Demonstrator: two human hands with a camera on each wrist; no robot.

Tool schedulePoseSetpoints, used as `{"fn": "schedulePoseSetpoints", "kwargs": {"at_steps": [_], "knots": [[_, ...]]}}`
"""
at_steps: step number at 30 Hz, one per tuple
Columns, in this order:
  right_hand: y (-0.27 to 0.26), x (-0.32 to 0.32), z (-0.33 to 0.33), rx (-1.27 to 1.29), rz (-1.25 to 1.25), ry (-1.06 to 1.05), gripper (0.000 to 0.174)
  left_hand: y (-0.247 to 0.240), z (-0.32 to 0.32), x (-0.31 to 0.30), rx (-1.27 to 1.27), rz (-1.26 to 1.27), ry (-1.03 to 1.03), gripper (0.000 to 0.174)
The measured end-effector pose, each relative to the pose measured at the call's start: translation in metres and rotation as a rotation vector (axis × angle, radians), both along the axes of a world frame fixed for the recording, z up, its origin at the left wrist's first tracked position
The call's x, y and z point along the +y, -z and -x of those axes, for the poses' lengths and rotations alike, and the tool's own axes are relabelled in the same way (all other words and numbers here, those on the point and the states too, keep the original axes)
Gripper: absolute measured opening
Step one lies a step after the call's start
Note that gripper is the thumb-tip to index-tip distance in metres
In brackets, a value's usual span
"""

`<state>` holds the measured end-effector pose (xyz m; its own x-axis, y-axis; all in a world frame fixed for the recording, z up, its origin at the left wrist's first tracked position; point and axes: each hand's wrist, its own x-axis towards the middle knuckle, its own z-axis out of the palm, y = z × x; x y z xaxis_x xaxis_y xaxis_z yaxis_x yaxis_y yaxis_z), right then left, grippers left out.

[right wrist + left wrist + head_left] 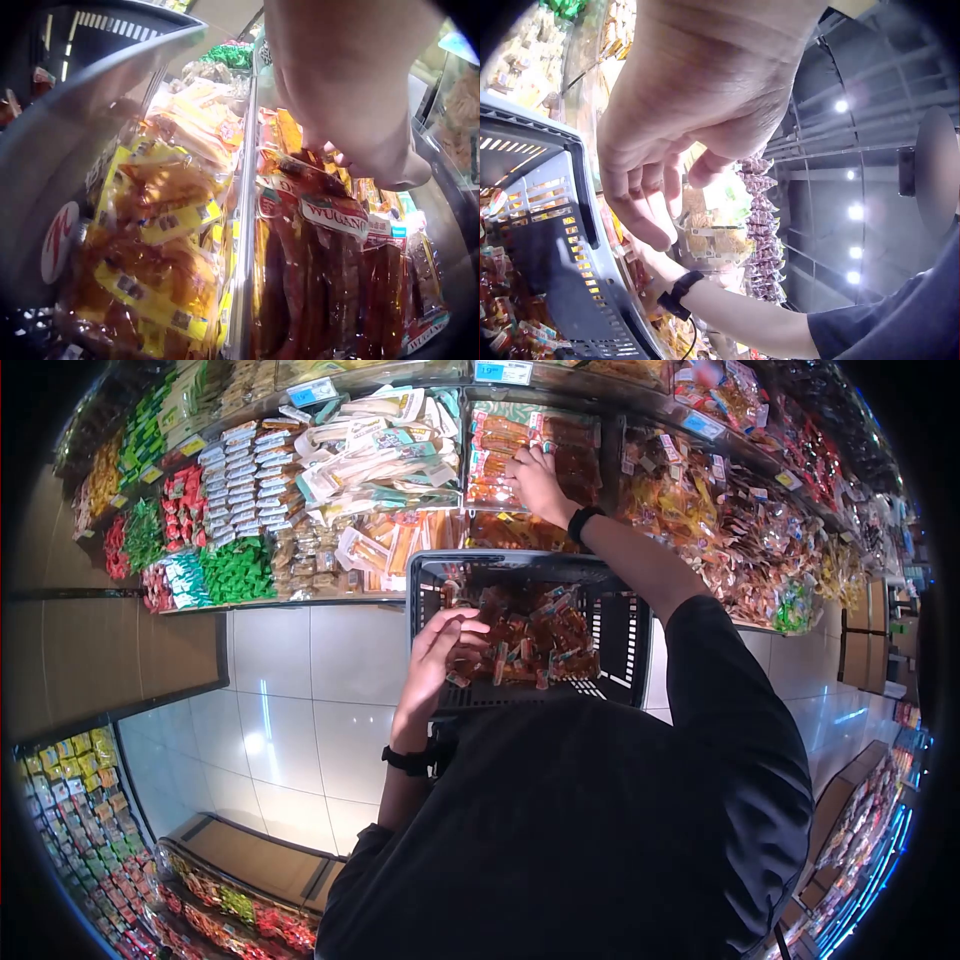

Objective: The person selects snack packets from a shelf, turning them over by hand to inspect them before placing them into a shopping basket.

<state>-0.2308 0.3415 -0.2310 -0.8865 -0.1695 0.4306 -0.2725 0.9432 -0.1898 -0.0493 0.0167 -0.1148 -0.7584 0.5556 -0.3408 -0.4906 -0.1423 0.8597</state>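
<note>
One basket (520, 561) under slack, empty left fingers (463, 625); right fingers' (521, 460) hold on packets (330, 219) unclear.

Reads "WUGAN…", last letter unclear, in white on the label of a red packet (335, 217) at 3 o'clock of the right wrist view. Repeated, cut off, on another packet (424, 330) at 5 o'clock. Figures on the blue price tag (503, 372) at 12 o'clock of the head view too small to read.

basket (628, 628) dark grey, 12 o'clock | snack packs (330, 247) red, white label | packets (154, 225) yellow-orange | wristband (582, 520) black
</note>
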Motion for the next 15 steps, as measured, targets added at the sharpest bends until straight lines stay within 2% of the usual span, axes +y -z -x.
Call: {"fn": "schedulePoseSetpoints", "kwargs": {"at_steps": [2, 3, 4, 7, 8, 9, 10, 11, 12, 14, 15], "knots": [[-0.005, 0.003, 0.001, -0.02, 0.111, -0.012, 0.018, 0.007, 0.0, -0.005, -0.001, 0.018, -0.019, 0.031], [-0.026, -0.006, -0.009, 0.187, 0.109, -0.021, 0.018, 0.01, 0.001, -0.009, 0.002, 0.012, -0.029, 0.03], [-0.042, -0.013, -0.02, 0.171, 0.113, -0.016, 0.018, 0.01, 0.002, -0.013, 0.008, 0.019, -0.057, 0.029], [-0.08, -0.052, -0.074, 0.244, 0.536, -0.157, 0.012, 0.013, 0.003, -0.03, 0.043, 0.113, -0.167, 0.03], [-0.083, -0.066, -0.109, -0.017, 0.763, -0.183, 0.013, 0.033, 0.004, -0.043, 0.045, 0.156, -0.182, 0.026], [-0.073, -0.075, -0.134, -0.035, 0.789, -0.3, 0.013, 0.044, 0.006, -0.056, 0.059, 0.199, -0.132, 0.025], [-0.053, -0.082, -0.163, -0.173, 0.76, -0.281, 0.009, 0.049, 0.008, -0.064, 0.073, 0.239, -0.079, 0.025], [-0.037, -0.086, -0.187, -0.475, 0.618, -0.134, 0.006, 0.05, 0.007, -0.067, 0.07, 0.265, -0.082, 0.016], [0.001, -0.084, -0.204, -0.613, 0.383, -0.069, 0.015, 0.051, 0.006, -0.065, 0.064, 0.267, -0.076, 0.016], [0.06, -0.085, -0.222, -0.7, 0.133, 0.091, 0.034, 0.055, 0.003, -0.061, 0.116, 0.232, -0.077, 0.006], [0.082, -0.085, -0.222, -0.698, 0.136, 0.091, 0.034, 0.06, 0.006, -0.061, 0.11, 0.266, -0.029, 0.014]]}}
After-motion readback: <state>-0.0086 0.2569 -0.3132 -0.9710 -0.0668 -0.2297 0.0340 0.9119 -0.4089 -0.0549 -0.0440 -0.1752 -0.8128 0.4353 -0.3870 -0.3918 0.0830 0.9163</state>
